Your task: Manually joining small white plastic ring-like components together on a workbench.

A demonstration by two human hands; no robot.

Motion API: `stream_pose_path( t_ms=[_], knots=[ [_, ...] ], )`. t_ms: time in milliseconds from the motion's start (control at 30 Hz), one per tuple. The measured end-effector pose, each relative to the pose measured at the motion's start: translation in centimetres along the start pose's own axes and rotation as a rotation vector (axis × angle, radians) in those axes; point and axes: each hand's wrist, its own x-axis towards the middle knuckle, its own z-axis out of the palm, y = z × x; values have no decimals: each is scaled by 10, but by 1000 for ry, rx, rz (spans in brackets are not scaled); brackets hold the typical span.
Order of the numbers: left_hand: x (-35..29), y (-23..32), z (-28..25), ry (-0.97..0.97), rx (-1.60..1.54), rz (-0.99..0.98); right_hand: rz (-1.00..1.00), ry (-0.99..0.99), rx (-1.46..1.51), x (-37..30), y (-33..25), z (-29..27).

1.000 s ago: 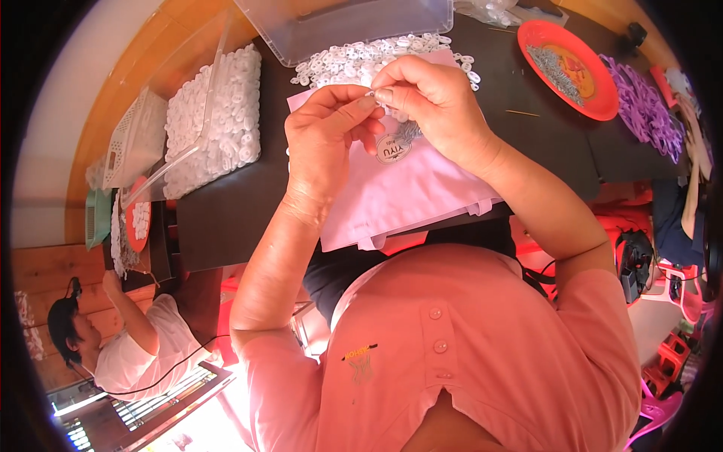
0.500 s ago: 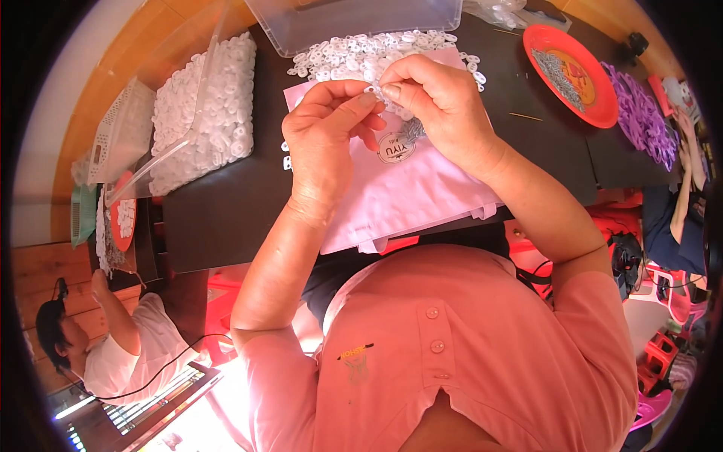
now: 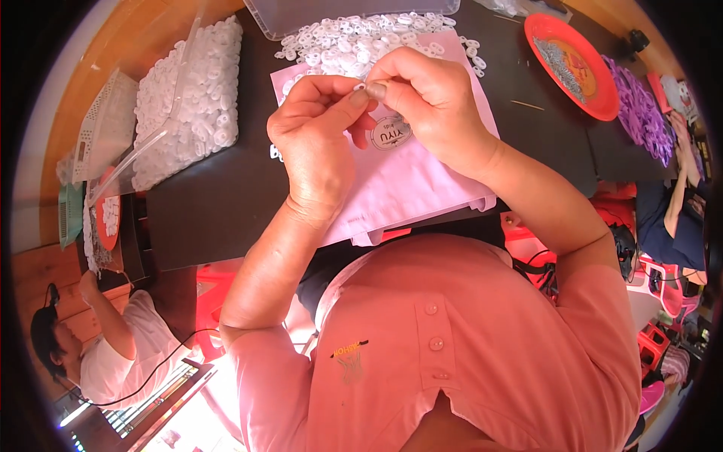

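White piece (image 3: 360, 87), small: pinched by left hand (image 3: 316, 128); right hand (image 3: 437, 105), thumb and finger together, beside it. Probably light, stiff; hold by rim.

A small-parts workshop; loose white pieces (image 3: 343, 51) heaped at twelve o'clock; a clear bin (image 3: 174, 113) full of more at ten; another worker (image 3: 124, 369) at eight.

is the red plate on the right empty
Not empty: the red plate holds a heap of small grey pieces along its left side.
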Motion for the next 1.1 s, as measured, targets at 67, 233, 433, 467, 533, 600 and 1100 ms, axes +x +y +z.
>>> stream_pose_path(
  t_ms=[67, 233, 433, 467, 533, 600, 1100],
  knots=[
    [-1, 1, 0, -1, -18, -48, 67, -19, 35, 0, -1, -1],
    [2, 8, 3, -26, 32, -85, 47, 12, -8, 4, 0, -8],
    [3, 6, -2, -39, 244, -22, 15, 9, -58, 4, 1, -10],
    [3, 6, -3, -60, 289, -40, 15, 9, -57, 4, 1, -11],
    [4, 8, -2, -72, 297, -50, -31, 12, -90, 3, 1, -11],
    [4, 9, -2, -83, 305, -62, -32, 3, -98, 3, 2, -12],
    [3, 2, -6, -87, 149, -74, 173, 4, 129, 5, -10, -8]
  ],
)
